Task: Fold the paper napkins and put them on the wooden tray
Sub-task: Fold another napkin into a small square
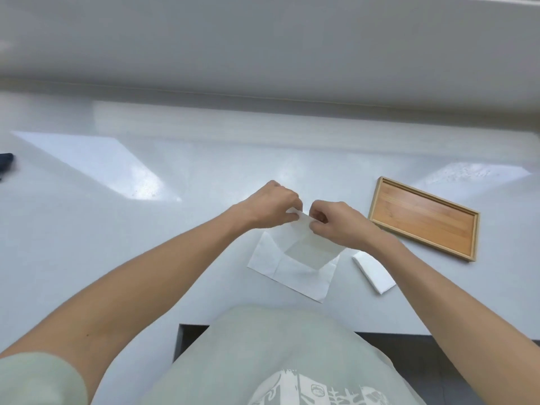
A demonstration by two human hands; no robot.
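A white paper napkin [292, 270] lies partly unfolded on the white table in front of me. One flap of it is lifted off the table. My left hand [271, 207] and my right hand [336, 223] pinch the raised far corner of that flap together, fingertips almost touching. A second napkin [374, 271], folded into a narrow strip, rests on the table to the right of my right forearm. The wooden tray [423, 219] sits further right, at an angle, with nothing in it.
The glossy white table [146, 229] runs back to a white wall. A dark object [5, 162] pokes in at the far left edge. The table's near edge has a notch [190, 340] by my torso.
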